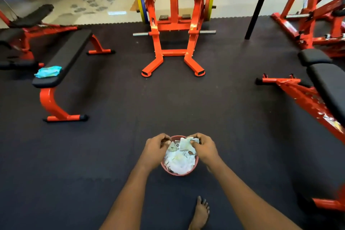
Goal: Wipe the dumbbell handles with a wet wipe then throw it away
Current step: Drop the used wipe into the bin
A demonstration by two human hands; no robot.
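This is the throwing-away step. The right hand (204, 147) pinches a crumpled, soiled white wet wipe (186, 144) just above the far rim of a small round red plastic bin (179, 173), which is full of used white wipes. The left hand (155, 148) hovers at the bin's left rim with its fingers curled; I cannot tell whether it holds anything. Next, the right fingers should let go so the wipe drops in. A teal wipe pack (48, 71) lies at the near end of the black padded bench (69, 56).

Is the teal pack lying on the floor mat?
No, the teal pack lies on the near end of the black flat bench, raised above the floor.
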